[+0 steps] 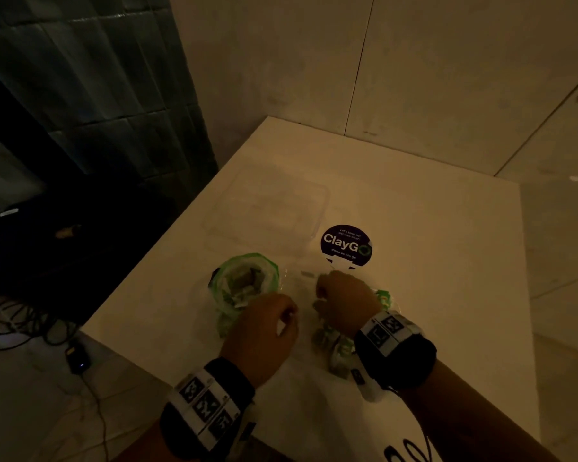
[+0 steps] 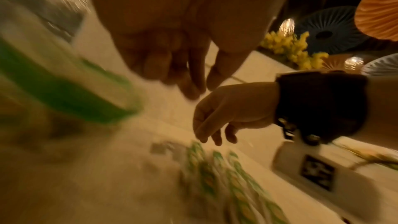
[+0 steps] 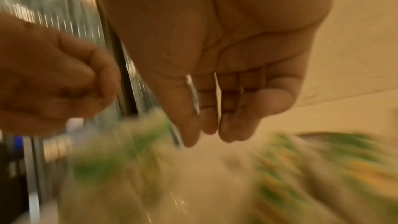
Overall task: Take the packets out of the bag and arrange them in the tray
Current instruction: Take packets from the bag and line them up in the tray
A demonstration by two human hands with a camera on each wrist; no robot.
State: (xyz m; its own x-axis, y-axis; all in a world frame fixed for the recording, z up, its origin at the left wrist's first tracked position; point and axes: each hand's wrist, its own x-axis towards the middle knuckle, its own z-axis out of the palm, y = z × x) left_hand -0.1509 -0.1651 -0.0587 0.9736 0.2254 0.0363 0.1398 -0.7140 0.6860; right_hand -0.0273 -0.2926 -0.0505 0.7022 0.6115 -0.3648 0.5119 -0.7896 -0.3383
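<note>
Both grips hold nothing: the left hand (image 1: 264,320) is loosely curled, the right hand (image 1: 346,300) relaxed. Packets (image 1: 336,348) lie under the right wrist on the table (image 1: 431,261); the bag (image 1: 244,281) stands open beside the left hand, the clear tray (image 1: 274,201) behind.

round sticker (image 1: 345,244) on table (image 1: 431,228), "claygo", "clean as you go"

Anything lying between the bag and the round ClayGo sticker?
Only bare white table and a faint clear wrinkle between the bag and ClayGo sticker, per the head view.
</note>
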